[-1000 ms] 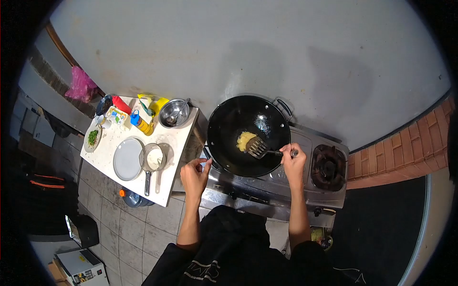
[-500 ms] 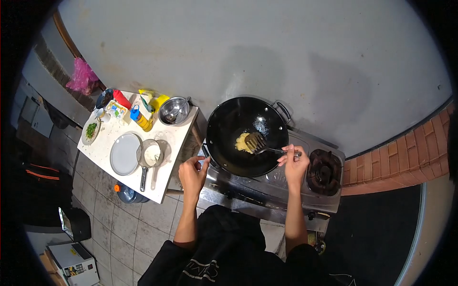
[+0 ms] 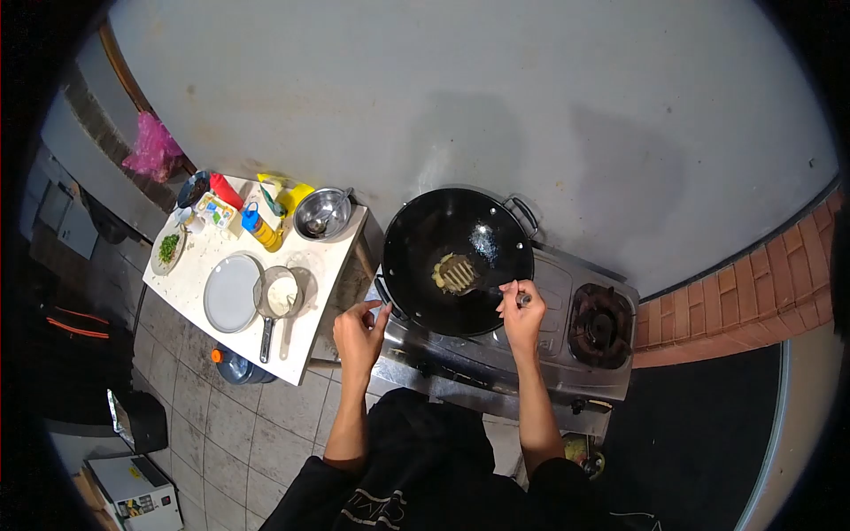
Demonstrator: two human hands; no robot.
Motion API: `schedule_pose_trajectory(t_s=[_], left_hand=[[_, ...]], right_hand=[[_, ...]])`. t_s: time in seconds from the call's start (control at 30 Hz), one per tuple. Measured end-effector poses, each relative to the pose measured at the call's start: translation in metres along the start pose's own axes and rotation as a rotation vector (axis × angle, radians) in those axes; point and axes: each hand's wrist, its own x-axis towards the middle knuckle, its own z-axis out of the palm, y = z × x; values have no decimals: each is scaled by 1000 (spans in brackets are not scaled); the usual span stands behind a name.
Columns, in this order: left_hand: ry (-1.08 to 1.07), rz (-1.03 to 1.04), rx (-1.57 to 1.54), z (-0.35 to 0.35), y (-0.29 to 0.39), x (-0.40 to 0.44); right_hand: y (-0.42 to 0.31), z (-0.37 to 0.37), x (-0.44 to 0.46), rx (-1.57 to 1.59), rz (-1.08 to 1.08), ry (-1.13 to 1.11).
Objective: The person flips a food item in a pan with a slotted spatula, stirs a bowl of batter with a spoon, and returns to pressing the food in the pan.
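A black wok (image 3: pixel 452 221) sits on the stove, a small clump of yellowish food (image 3: pixel 437 280) low in its middle. My right hand (image 3: pixel 524 319), closed round the handle of a slotted spatula (image 3: pixel 458 273), is over the wok's right front rim. The spatula's slotted head lies flat over the food and hides part of it. At the left rim, my left hand (image 3: pixel 359 336) has its thumb and fingers closed at the wok's side handle (image 3: pixel 382 288).
Right of the wok is a bare burner (image 3: pixel 600 326) on the steel stove (image 3: pixel 553 354). A white table (image 3: pixel 243 239) at left holds a grey plate (image 3: pixel 232 292), a small saucepan (image 3: pixel 282 296), a metal bowl (image 3: pixel 322 213), bottles and chopped greens (image 3: pixel 168 248). A wall rises behind.
My right hand has moved left and inward, tilting the spatula's handle up more steeply. Its head has shifted left and now presses over the food. My left hand stays at the wok handle.
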Motion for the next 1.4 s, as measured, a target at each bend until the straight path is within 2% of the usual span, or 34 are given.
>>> schedule_pose_trajectory(t_s=[0.27, 0.53, 0.7, 0.83, 0.97, 1.17, 1.4], left_hand=[[-10, -89, -32, 2, 7, -5], [23, -115, 26, 4, 12, -11], [98, 6, 12, 4, 17, -14], [79, 20, 71, 6, 24, -18], [88, -60, 66, 7, 38, -22], [134, 17, 141, 11, 31, -27], [153, -4, 116, 14, 34, -31]], right_hand=[[-9, -7, -1, 24, 45, 5], [-11, -26, 12, 208, 150, -100], [-10, -38, 22, 284, 168, -150], [-4, -37, 23, 275, 146, -172], [-3, -34, 25, 243, 125, -195], [-5, -25, 28, 219, 118, -209], [0, -26, 25, 90, 92, -265]])
